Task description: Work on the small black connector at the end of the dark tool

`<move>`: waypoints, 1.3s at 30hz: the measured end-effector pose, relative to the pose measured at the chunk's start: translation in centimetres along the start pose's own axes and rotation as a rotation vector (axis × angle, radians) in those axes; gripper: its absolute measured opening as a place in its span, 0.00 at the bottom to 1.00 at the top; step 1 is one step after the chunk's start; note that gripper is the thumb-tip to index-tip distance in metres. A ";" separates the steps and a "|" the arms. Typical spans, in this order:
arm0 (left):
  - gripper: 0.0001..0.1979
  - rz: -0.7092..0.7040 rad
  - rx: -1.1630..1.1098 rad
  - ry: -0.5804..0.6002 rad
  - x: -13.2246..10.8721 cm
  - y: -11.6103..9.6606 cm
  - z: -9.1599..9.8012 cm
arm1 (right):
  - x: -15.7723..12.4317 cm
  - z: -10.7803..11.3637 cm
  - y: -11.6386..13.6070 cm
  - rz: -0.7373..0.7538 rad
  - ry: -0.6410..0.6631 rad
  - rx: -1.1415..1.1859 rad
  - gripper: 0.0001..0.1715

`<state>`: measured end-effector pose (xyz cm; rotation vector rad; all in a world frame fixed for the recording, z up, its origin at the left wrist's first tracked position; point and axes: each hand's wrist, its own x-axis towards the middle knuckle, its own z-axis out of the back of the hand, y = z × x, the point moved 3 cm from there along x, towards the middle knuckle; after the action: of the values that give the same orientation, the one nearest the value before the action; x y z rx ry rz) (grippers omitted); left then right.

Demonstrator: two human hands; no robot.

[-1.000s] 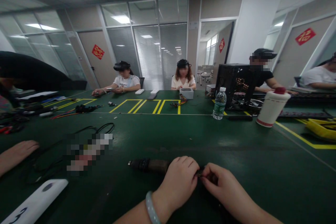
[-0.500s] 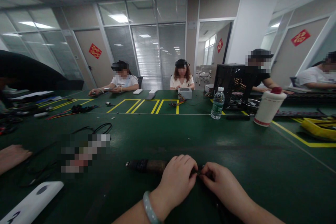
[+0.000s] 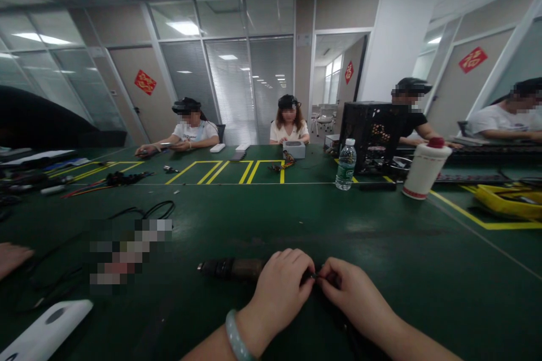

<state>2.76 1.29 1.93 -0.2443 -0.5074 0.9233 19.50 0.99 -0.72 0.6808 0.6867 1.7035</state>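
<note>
A dark, cylindrical electric screwdriver (image 3: 239, 268) lies on the green tabletop (image 3: 237, 214), its metal tip pointing left. My left hand (image 3: 284, 282), with a pale bangle (image 3: 237, 335) at the wrist, is closed over the tool's rear end and hides it. Right beside it, my right hand (image 3: 353, 287) pinches thumb against fingers at that same end. What sits between the fingertips is small and dark, mostly covered. Below the right hand a dark cord (image 3: 346, 327) runs toward the table's near edge.
Another person's hand (image 3: 14, 256) rests at the left, near black cables (image 3: 158, 208) and a white device (image 3: 46, 330). Further off stand a water bottle (image 3: 346, 164), a white bottle with a red cap (image 3: 425, 169), a black computer case (image 3: 368, 135) and a yellow tray (image 3: 508, 203).
The view has turned slightly right, so most things sit further left. My hands keep their place at the tool's rear end, with small finger shifts. The other person's hand has drawn back left.
</note>
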 end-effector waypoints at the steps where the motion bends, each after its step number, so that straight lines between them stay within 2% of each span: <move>1: 0.06 -0.005 0.000 0.000 0.0 -0.1 0.0 | 0.0 0.0 0.1 0.000 0.001 0.002 0.05; 17: 0.04 -0.052 0.069 0.040 0.1 0.0 -0.2 | -0.1 0.0 0.2 -0.031 0.063 0.107 0.06; 25: 0.04 -0.056 0.029 0.014 0.1 0.1 0.0 | -0.3 -0.1 -0.4 -0.044 0.080 0.086 0.05; 31: 0.04 -0.055 0.005 0.004 0.1 0.2 0.0 | 0.0 -0.4 -0.9 -0.097 0.057 0.186 0.07; 39: 0.06 0.001 -0.001 -0.027 0.0 0.5 -0.4 | 0.1 -0.3 -1.2 -0.056 0.083 0.175 0.09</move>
<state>2.59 1.62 1.38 -0.2333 -0.5328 0.9280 19.99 1.29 -1.81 0.7082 0.9134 1.6405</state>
